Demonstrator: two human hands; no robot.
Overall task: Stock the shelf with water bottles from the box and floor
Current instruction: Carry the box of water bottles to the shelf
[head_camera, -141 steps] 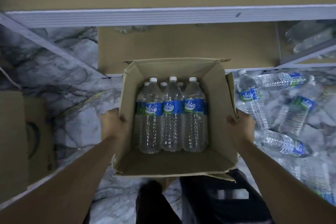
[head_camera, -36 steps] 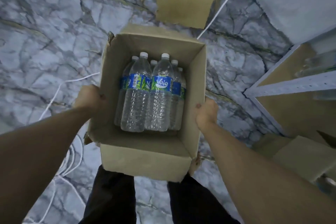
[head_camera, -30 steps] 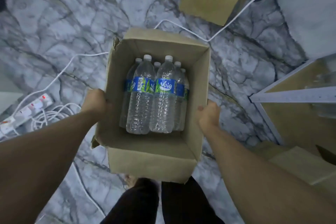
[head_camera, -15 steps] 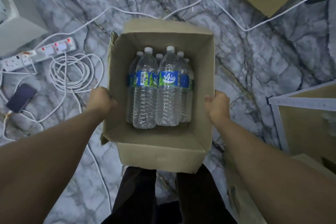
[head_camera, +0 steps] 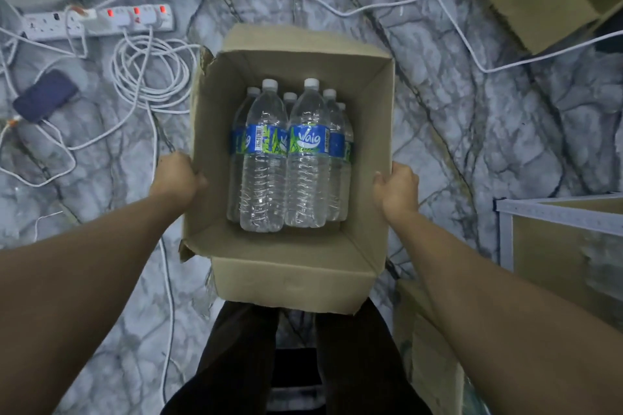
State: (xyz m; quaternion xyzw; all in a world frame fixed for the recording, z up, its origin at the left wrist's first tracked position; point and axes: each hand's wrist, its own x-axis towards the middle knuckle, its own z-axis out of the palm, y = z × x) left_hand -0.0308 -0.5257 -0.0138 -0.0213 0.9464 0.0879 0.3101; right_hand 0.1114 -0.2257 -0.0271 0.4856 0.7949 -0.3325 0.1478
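step: carry box (head_camera: pixel 293 280) | left hand (head_camera: pixel 177 175), right hand (head_camera: pixel 397 189): fingers clamped on its walls | I should hold it level so bottles (head_camera: pixel 286 165) don't tip, clear of cables (head_camera: pixel 151 77)

Your left forearm (head_camera: pixel 84 280) and right forearm (head_camera: pixel 505 296) are bare from the frame's edge to the wrist, and your left hand (head_camera: pixel 175 175) and right hand (head_camera: pixel 397 189) are bare too. At the near edge you wear dark trousers (head_camera: pixel 242 364), almost black with a brownish cast, loose and softly creased on both legs. A paler blurred strip (head_camera: pixel 296 392) lies between the legs; what it is can't be told.
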